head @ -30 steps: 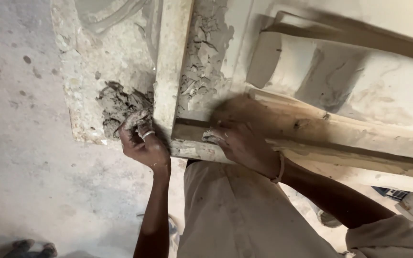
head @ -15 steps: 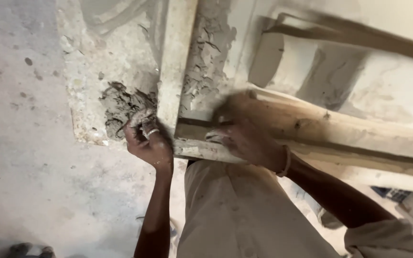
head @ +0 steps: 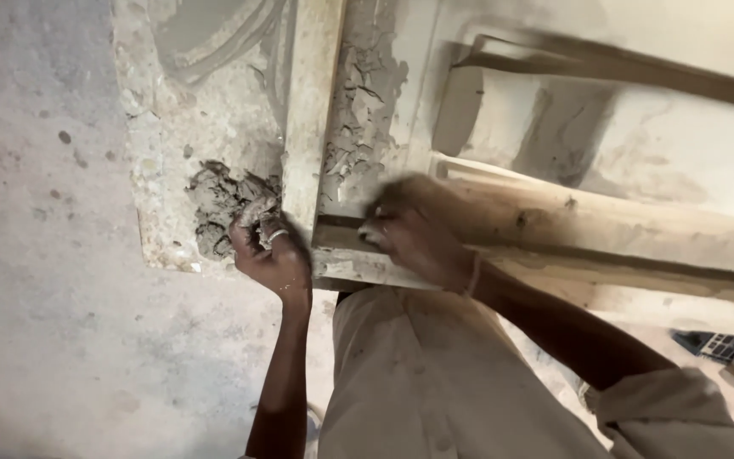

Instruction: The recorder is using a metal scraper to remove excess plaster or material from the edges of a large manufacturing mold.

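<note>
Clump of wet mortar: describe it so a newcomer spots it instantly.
Start at the pale slab and its upright wooden strip. Left of the strip's lower end, under the left hand, sits the clump of wet mortar: dark grey and lumpy, unlike the smooth, dried plaster around it.

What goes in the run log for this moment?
left hand: grips wet mortar lump | right hand: blurred, on wooden frame | slab: plaster-caked
</note>
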